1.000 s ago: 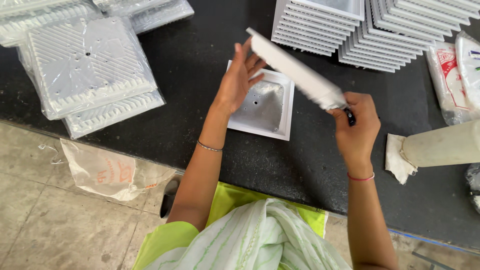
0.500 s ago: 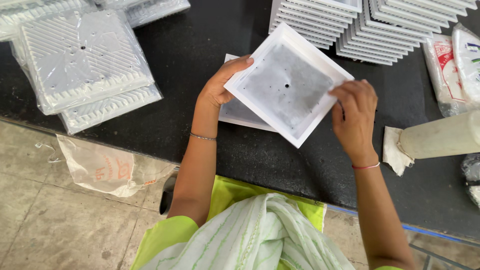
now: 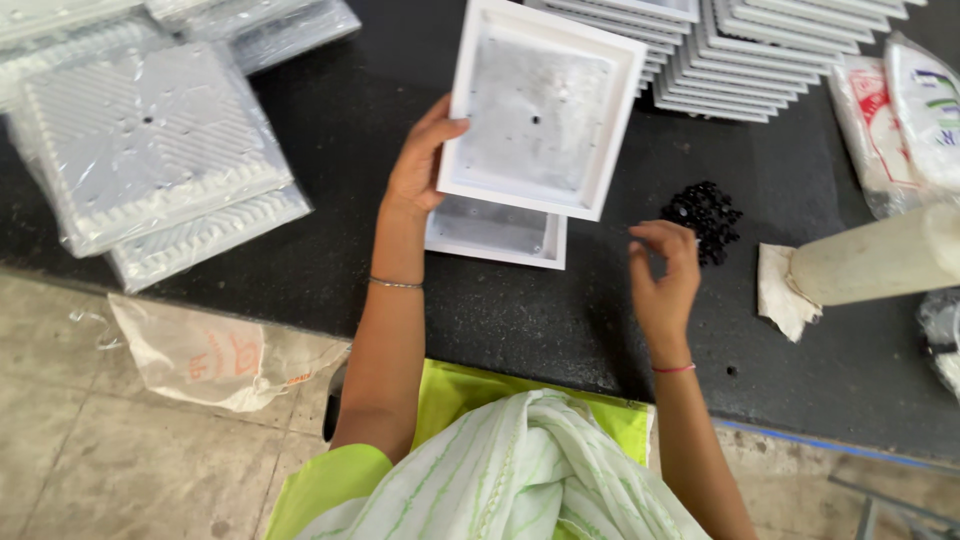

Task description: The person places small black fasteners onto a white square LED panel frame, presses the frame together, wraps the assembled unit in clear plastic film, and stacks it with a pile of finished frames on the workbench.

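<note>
A person at a black worktable (image 3: 300,130) holds a square white tray (image 3: 543,108) up by its left edge, seen from the head cam looking down. The left hand (image 3: 418,165) is clamped on that edge, thumb over the raised rim, fingers behind; the tray faces the camera w/ its greyish recessed centre and a small hole in the middle, hovering above a second white tray (image 3: 497,232) that lies flat on the table just below it. The right hand (image 3: 665,275) is off the tray, fingers curled w/ tips drawn close together near a small heap of black parts (image 3: 704,212); whether it pinches one of them can't be told from this view. Behind, rows of stacked white trays (image 3: 760,55) stand on edge; to the left lie bagged trays (image 3: 150,150) in clear plastic; to the right, a pale cylinder (image 3: 880,260) rests on a scrap of cloth (image 3: 778,290), next to plastic packets (image 3: 910,110). Judging by the one-hand hold, the tray looks light and stiff, prob. thin moulded plastic: smooth, so a bit slippery, and apt to crack if bent or dropped. Best grip appears to be the raised rim at mid-edge, thumb on top, not the thin flat centre.
</note>
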The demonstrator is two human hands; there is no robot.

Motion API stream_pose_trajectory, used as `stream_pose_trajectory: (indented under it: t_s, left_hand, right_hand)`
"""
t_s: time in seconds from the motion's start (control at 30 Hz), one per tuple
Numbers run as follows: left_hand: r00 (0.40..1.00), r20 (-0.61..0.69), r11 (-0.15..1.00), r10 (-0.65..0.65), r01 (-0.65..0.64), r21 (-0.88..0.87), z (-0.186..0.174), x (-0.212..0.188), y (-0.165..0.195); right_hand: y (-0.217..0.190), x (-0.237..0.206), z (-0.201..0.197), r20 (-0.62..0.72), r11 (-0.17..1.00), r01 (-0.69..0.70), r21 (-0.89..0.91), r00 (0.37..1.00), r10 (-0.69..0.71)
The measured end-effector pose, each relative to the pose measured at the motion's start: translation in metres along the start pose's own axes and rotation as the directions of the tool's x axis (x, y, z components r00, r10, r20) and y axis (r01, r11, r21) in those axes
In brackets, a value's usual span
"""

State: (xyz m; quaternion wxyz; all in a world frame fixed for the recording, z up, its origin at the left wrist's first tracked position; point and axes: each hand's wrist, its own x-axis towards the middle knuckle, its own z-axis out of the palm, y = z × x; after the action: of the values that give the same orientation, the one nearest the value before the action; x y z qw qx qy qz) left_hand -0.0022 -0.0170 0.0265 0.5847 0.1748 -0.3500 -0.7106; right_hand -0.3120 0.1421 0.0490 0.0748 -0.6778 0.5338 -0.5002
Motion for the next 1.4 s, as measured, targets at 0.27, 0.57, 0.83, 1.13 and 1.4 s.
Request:
stream_pose_trajectory:
  t_s: [0.27, 0.57, 0.83, 1.13, 1.4]
  left_hand:
    - [0.995, -0.092, 0.993, 0.025, -0.035, -0.109, -0.016, 0.005, -0.001]
    - [0.987, -0.136, 0.988, 0.083, -0.100, -0.119, -0.015, 0.003, -0.001]
    - [0.977, -0.181, 0.987, 0.112, -0.131, -0.095, -0.010, 0.001, 0.002]
    - [0.980, -0.150, 0.971, 0.130, -0.157, -0.182, -0.018, 0.010, -0.012]
    - [0.974, -0.181, 0.970, 0.136, -0.167, -0.174, -0.007, 0.010, -0.014]
  right_hand:
    - [-0.018, 0.006, 0.008, 0.034, 1.000, -0.009, 0.029, 0.999, 0.008]
    - [-0.027, 0.009, 0.016, 0.075, 0.997, -0.038, 0.067, 0.997, 0.033]
    - [-0.032, 0.003, 0.022, 0.106, 0.994, -0.074, 0.080, 0.992, 0.065]
    - [-0.069, 0.019, 0.055, 0.099, 0.964, 0.250, -0.092, 0.966, -0.241]
    - [-0.072, 0.062, 0.091, 0.269, 0.814, 0.540, -0.215, 0.834, -0.482]
